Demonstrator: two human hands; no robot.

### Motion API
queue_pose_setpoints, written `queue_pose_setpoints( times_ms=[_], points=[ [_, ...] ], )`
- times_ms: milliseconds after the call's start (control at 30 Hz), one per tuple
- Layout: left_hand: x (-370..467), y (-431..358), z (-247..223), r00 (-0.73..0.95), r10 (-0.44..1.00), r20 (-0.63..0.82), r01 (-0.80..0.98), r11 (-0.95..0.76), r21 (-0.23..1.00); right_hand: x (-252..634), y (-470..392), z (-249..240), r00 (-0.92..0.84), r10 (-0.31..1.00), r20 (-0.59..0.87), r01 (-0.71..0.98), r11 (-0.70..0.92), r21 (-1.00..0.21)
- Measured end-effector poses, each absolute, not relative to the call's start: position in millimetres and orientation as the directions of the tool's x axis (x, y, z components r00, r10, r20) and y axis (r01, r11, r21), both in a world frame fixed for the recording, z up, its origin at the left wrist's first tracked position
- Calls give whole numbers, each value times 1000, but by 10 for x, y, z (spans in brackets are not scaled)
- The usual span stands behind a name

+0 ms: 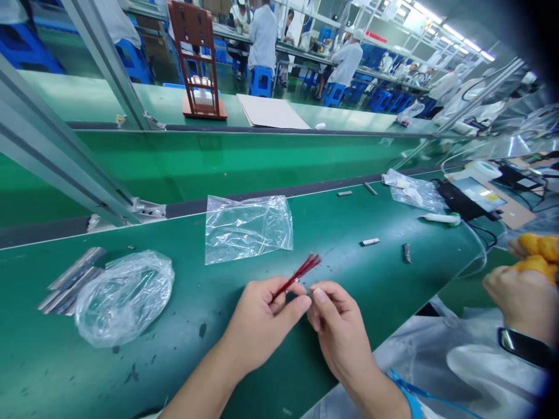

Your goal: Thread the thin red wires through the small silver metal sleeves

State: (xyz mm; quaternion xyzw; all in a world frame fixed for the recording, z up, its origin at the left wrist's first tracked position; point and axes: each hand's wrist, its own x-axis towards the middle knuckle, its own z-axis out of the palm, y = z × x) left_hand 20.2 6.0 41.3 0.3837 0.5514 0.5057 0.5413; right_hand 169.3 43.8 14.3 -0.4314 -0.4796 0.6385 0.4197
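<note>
My left hand (257,323) is closed around a bundle of thin dark-red wires (302,271). Their loose ends fan out up and to the right, beyond the fingers. Close beside it, my right hand (343,331) is pinched, thumb against fingers; whatever lies between those fingertips is too small to make out. The two hands almost meet over the green tabletop (244,279). Just behind them lies a flat clear plastic bag (248,228).
To the left are a crumpled clear bag (126,297) and dark metal-like strips (72,279). Small grey pieces (370,242) lie right of centre, near a white-and-green pen-like tool (441,219). A neighbour's hand (519,297) holds something orange at far right. A metal frame post (56,151) rises at left.
</note>
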Motion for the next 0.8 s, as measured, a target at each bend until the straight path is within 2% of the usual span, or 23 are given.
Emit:
queue_pose_setpoints(
  times_ms=[267,500,600,700,800],
  points=[
    [171,49,385,-91,976,-197,-25,195,980,1733,432,110,-354,926,-128,-120,-181,-976],
    [159,39,369,-10,976,-217,48,218,975,1852,500,164,-455,883,-120,-3,-136,-991],
    [156,43,368,7,976,-216,60,215,975,1864,540,227,-473,878,-74,54,-55,-997],
    [132,65,375,-101,968,-229,-27,228,973,1879,605,231,-426,905,15,166,95,-981],
    [76,98,363,-344,907,-245,-147,206,968,1898,676,161,-378,924,56,321,188,-928]
  ],
)
